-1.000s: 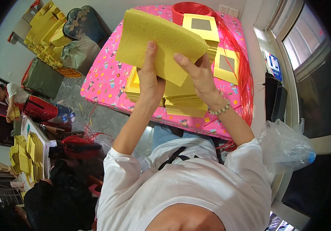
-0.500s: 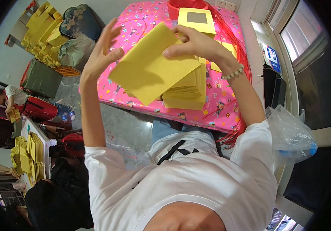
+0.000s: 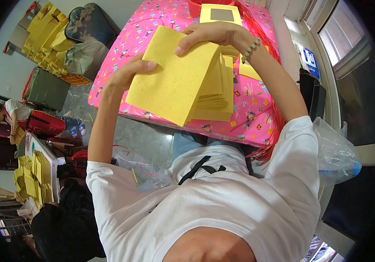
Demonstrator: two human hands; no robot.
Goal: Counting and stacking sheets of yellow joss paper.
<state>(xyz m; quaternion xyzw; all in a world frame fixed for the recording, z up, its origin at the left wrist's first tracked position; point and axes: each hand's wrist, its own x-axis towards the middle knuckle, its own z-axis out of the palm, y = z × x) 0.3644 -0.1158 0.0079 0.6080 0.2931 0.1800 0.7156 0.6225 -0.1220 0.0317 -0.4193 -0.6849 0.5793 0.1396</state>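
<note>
Both my hands hold a squarish wad of yellow paper (image 3: 170, 85), tilted above the near edge of the bed. My left hand (image 3: 128, 75) grips its left side, thumb on top and fingers hidden beneath. At the far edge my right hand (image 3: 209, 37) clasps it, the thumb pressed on the upper face and the fingers mostly out of sight behind. Beneath and to the right, a layered stack of yellow paper (image 3: 218, 102) rests on the bed, partly covered by the held wad.
The bed has a pink patterned cover (image 3: 253, 107). Red strings (image 3: 277, 78) hang along its right side, near a red basin (image 3: 194, 6) and a yellow pile with a grey square (image 3: 222, 15). Leftward, a person (image 3: 17, 113) bends beside a table with yellow bundles (image 3: 34, 177).
My left hand, raised and open before, has come down onto the paper and now grips its left side. The wad has turned and its face looks more toward me.
</note>
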